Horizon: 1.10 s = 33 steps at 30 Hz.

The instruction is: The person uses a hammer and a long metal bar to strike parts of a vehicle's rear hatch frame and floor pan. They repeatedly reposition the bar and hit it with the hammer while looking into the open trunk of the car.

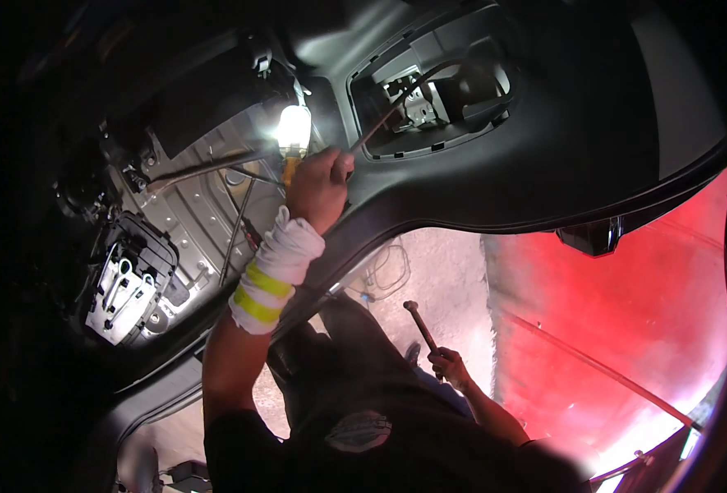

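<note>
Fingers curled tight on both sides: my left hand [318, 189] grips a thin dark bar [377, 126] running up into the trim-panel cutout [404, 154], lit lamp [294, 127] just beside. My right hand [449, 366], lower, holds a hammer-like tool [423, 329] by its handle.

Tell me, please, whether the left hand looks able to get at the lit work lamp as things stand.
Probably yes: the lit work lamp is right by the left hand, and nothing seems to block it, though that hand appears closed around a thin rod and may need freeing first.
</note>
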### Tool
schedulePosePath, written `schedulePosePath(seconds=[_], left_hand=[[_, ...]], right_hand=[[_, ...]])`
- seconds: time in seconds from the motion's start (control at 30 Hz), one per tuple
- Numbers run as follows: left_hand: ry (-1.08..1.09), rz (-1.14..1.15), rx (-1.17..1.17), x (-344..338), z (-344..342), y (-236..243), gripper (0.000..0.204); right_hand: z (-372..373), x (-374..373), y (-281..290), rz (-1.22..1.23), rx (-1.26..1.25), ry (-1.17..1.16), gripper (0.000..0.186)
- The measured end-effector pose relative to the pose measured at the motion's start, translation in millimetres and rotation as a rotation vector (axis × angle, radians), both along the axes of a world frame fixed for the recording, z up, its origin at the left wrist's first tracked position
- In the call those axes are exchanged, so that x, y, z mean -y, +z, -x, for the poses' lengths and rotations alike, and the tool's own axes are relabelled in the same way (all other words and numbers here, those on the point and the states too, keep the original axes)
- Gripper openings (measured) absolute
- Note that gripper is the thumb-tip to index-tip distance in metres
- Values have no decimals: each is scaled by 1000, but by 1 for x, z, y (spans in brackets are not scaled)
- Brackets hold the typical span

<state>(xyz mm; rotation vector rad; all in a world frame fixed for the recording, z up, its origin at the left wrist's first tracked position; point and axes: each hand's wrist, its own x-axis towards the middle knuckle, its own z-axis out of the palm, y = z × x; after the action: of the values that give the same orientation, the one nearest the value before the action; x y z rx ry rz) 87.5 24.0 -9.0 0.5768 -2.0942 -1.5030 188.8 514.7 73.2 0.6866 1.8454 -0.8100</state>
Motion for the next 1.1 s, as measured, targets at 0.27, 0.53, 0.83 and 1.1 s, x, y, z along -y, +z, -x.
schedulePosePath(seconds=[0.27,0.53,0.83,1.1], left_hand=[[-193,-39,12,36,30,-1,25],[-333,-92,-4,54,38,-4,24],[-296,109,84,45,44,21,28],[-247,98,101,64,44,12,28]], right_hand=[[-17,-25,-3,-15,-51,-55,16],[-49,-69,-27,107,-186,-281,21],[-5,4,-19,381,-670,-594,33],[89,52,-29,587,-777,-625,16]])
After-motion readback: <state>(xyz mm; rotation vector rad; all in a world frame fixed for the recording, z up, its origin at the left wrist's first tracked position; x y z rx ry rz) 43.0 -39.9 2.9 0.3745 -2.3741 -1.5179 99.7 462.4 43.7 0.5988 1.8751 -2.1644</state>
